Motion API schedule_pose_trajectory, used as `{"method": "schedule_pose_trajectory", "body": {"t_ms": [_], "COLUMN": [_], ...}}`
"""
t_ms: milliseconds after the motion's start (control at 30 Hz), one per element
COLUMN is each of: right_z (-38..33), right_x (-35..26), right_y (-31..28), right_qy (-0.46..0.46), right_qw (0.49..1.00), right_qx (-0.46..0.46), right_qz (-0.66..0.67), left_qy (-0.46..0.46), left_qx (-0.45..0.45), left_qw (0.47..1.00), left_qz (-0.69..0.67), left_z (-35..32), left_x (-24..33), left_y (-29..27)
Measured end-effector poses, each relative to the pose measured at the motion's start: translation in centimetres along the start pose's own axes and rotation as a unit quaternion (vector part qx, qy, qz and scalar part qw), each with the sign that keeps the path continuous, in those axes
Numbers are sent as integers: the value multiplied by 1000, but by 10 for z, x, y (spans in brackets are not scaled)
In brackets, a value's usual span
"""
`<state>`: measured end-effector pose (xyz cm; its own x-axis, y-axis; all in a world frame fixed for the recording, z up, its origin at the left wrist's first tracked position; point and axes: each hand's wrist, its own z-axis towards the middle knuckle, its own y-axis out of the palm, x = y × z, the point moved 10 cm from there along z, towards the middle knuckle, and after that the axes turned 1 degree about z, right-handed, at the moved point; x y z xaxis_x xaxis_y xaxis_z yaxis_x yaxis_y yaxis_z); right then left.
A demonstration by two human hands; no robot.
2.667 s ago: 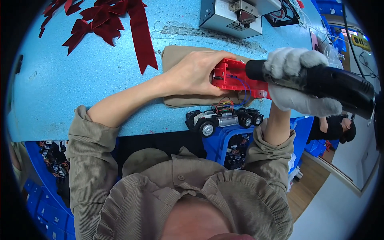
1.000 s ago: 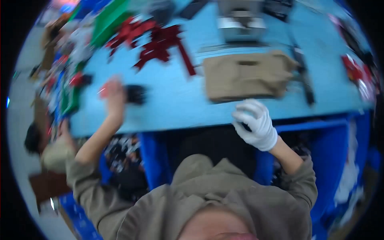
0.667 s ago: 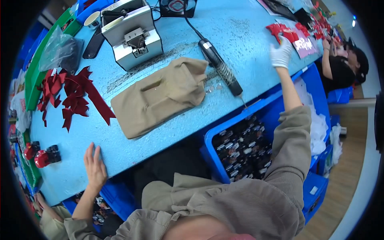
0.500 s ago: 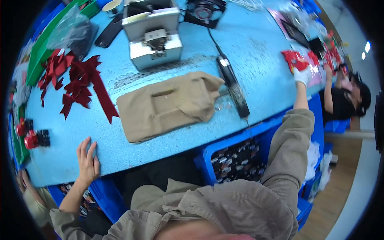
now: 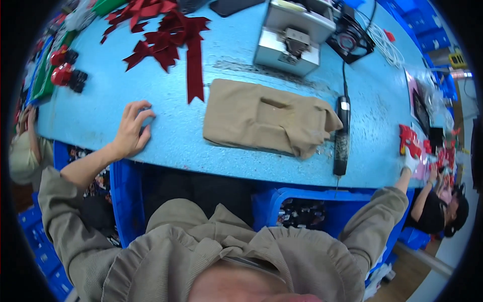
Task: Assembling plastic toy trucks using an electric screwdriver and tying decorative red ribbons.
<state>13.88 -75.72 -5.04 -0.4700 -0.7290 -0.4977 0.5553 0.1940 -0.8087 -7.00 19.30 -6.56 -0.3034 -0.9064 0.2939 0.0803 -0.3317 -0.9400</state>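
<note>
My bare left hand point(image 5: 135, 130) rests at the table's near edge with fingers bent and apart, holding nothing. Far to the right, my right hand point(image 5: 411, 162) in a white glove closes on the lower end of a red plastic piece point(image 5: 408, 140); its fingertips are partly hidden. Between my hands a folded beige cloth point(image 5: 236, 113) lies on the blue table point(image 5: 171, 126), with a shallow hollow in its middle. Beside the cloth lies a black corded handheld tool point(image 5: 342, 141), its thin metal tip toward me.
Dark red ribbon bows point(image 5: 193, 55) lie at the back left, near two red-and-black parts point(image 5: 68, 75). A metal fixture point(image 5: 287, 50) and a black fan point(image 5: 349, 40) stand behind the cloth. Below the edge is a blue bin point(image 5: 269, 201) of small parts. A co-worker point(image 5: 437, 206) sits at right.
My view has turned, so the table's things appear shifted to the right. The fingers of my left hand are more curled than before. My right hand stays out at the red piece.
</note>
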Motion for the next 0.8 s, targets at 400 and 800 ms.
{"method": "schedule_pose_trajectory", "body": {"t_ms": [400, 800], "right_z": [86, -151], "right_x": [33, -169], "right_y": [91, 60], "right_qy": [60, 80], "right_qw": [867, 571], "right_qx": [-144, -268], "right_qz": [473, 772], "left_qy": [48, 276], "left_qx": [23, 188], "left_qw": [999, 927], "left_qz": [-1, -168], "left_z": [-8, 58], "left_x": [15, 132], "left_y": [-10, -41]}}
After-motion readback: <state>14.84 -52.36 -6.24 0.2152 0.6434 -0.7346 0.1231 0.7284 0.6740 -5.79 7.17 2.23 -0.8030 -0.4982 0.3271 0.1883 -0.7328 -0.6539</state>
